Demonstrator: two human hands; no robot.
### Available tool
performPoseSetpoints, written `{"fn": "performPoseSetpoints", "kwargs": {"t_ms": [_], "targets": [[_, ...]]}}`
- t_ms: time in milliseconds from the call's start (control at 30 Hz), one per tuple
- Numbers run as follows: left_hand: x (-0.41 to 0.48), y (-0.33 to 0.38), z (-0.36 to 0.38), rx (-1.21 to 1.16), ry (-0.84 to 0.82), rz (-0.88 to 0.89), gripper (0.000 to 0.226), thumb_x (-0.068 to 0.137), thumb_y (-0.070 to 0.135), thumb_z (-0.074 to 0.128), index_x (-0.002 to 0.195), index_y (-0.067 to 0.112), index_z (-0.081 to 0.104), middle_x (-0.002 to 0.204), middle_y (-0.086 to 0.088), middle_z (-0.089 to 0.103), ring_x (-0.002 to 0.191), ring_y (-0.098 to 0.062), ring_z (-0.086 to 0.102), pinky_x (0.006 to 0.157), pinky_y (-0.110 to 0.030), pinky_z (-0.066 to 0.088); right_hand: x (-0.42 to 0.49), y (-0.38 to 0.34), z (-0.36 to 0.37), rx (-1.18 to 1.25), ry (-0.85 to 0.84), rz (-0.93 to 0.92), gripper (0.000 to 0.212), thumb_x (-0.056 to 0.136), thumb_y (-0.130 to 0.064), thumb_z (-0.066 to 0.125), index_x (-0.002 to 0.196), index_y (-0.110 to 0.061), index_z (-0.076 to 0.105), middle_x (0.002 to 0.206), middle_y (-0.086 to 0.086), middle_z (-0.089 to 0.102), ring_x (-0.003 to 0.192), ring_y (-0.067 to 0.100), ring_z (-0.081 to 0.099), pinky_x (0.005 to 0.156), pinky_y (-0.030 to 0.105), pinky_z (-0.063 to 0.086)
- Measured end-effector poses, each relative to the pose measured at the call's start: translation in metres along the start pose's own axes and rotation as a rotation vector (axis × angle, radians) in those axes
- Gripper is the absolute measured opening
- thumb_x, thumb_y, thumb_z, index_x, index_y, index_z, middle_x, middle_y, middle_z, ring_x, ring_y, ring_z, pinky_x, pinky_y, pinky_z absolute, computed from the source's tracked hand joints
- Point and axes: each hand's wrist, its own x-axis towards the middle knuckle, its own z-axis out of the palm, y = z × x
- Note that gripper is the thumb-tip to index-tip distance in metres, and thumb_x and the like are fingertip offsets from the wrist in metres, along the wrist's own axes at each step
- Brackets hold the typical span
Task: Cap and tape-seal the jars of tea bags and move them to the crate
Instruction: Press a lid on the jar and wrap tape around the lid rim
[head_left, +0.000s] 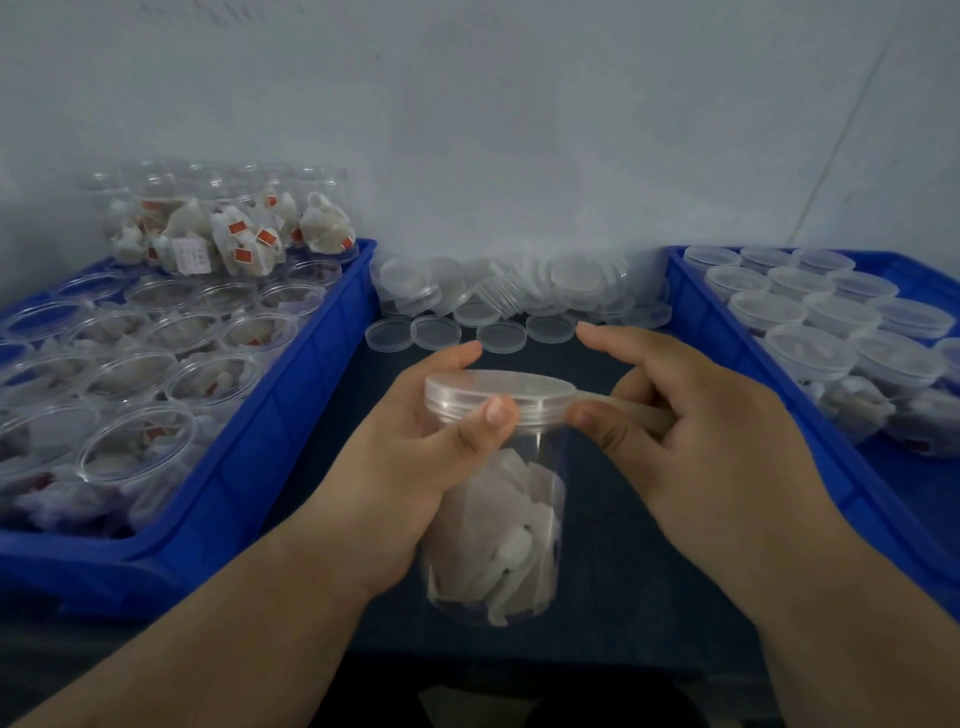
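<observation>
With the left hand (415, 467) gripping the jar (498, 530) and the right hand (701, 431) pinching tape (623, 407) at the lid (498, 388), a slack or slanted pull could crease the seal.

This is looking like a small hand-packing workshop. A blue plastic crate (291, 415) is filling the left of the frame, holding rows of open clear plastic jars (208, 379) of white tea bags (244, 241); a second blue plastic crate (693, 296) at right is carrying identical capped jars (810, 353). A heap of clear round plastic lids (519, 291) is lying at centre on a dark worktop (379, 400), against a pale wall (519, 130).
</observation>
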Motion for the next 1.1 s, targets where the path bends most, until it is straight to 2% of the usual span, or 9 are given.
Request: {"fn": "performPoseSetpoints", "kwargs": {"t_ms": [100,200,300,400,567,767,833,933,1100], "targets": [[0.0,0.003,0.006,-0.047,0.073,-0.029,0.084,0.046,0.069,0.084,0.121,0.037,0.065,0.112,0.007,0.076,0.103,-0.014,0.074,0.099,-0.049,0.052,0.001,-0.003,-0.002,0.021,0.02,0.012,0.057,0.082,-0.064,0.043,0.134,-0.041,0.05,0.078,-0.017,0.059,0.076,0.001,0.058,0.058,0.012,0.043],[0.001,0.005,0.006,-0.035,0.134,-0.051,0.105,0.03,0.081,0.084,0.123,0.038,0.063,0.109,0.01,0.076,0.101,-0.011,0.074,0.103,-0.049,0.05,0.001,-0.002,-0.008,0.053,0.028,0.027,0.056,0.084,-0.06,0.039,0.134,-0.039,0.051,0.088,-0.021,0.06,0.075,0.0,0.059,0.062,0.014,0.046],[0.001,0.006,0.005,0.014,0.184,-0.055,0.121,0.015,0.089,0.078,0.126,0.044,0.062,0.112,0.018,0.074,0.105,-0.007,0.072,0.105,-0.046,0.049,0.0,-0.001,-0.013,0.027,0.062,0.005,0.05,0.085,-0.057,0.045,0.134,-0.046,0.045,0.086,-0.02,0.061,0.078,0.0,0.059,0.062,0.014,0.044],[0.0,0.008,0.009,-0.023,0.178,-0.041,0.107,0.033,0.079,0.084,0.129,0.038,0.061,0.11,0.016,0.075,0.1,-0.007,0.074,0.105,-0.048,0.048,0.001,0.004,-0.012,0.025,0.07,0.01,0.052,0.084,-0.055,0.05,0.135,-0.045,0.044,0.079,-0.018,0.062,0.079,0.001,0.06,0.066,0.012,0.044],[-0.001,0.006,0.01,-0.098,0.093,-0.043,0.09,0.053,0.058,0.083,0.133,0.026,0.058,0.112,0.002,0.077,0.104,-0.019,0.074,0.104,-0.053,0.049,0.004,0.007,0.0,0.093,0.043,0.004,0.057,0.084,-0.058,0.05,0.138,-0.041,0.042,0.088,-0.019,0.061,0.076,0.0,0.06,0.07,0.008,0.046],[-0.001,0.0,0.003,-0.097,0.048,0.017,0.119,0.039,0.072,0.09,0.14,0.025,0.052,0.125,0.001,0.073,0.117,-0.022,0.069,0.106,-0.053,0.047,0.006,0.011,0.007,0.118,-0.001,-0.01,0.06,0.086,-0.065,0.044,0.142,-0.045,0.035,0.095,-0.022,0.059,0.08,-0.005,0.057,0.072,0.002,0.04],[-0.001,0.0,0.002,-0.11,-0.005,0.03,0.112,0.04,0.074,0.09,0.136,0.025,0.057,0.125,-0.002,0.073,0.117,-0.023,0.069,0.106,-0.052,0.047,0.008,0.014,0.008,0.132,-0.034,-0.008,0.06,0.086,-0.067,0.041,0.142,-0.048,0.03,0.096,-0.021,0.058,0.08,-0.005,0.058,0.071,0.003,0.041],[-0.001,-0.001,0.002,-0.069,-0.111,0.064,0.072,0.05,0.075,0.085,0.109,0.033,0.076,0.118,-0.007,0.074,0.114,-0.027,0.07,0.101,-0.051,0.054,0.009,0.019,0.007,0.148,-0.111,0.026,0.064,0.083,-0.073,0.038,0.143,-0.052,0.028,0.092,-0.018,0.061,0.08,-0.001,0.061,0.072,0.007,0.044],[0.0,-0.006,0.001,-0.076,-0.032,0.034,0.091,0.04,0.081,0.084,0.117,0.034,0.073,0.134,0.0,0.067,0.126,-0.023,0.063,0.11,-0.055,0.045,0.005,0.017,0.003,0.116,-0.058,0.011,0.061,0.084,-0.07,0.044,0.14,-0.05,0.032,0.085,-0.019,0.06,0.073,-0.002,0.059,0.07,0.005,0.043]]}}
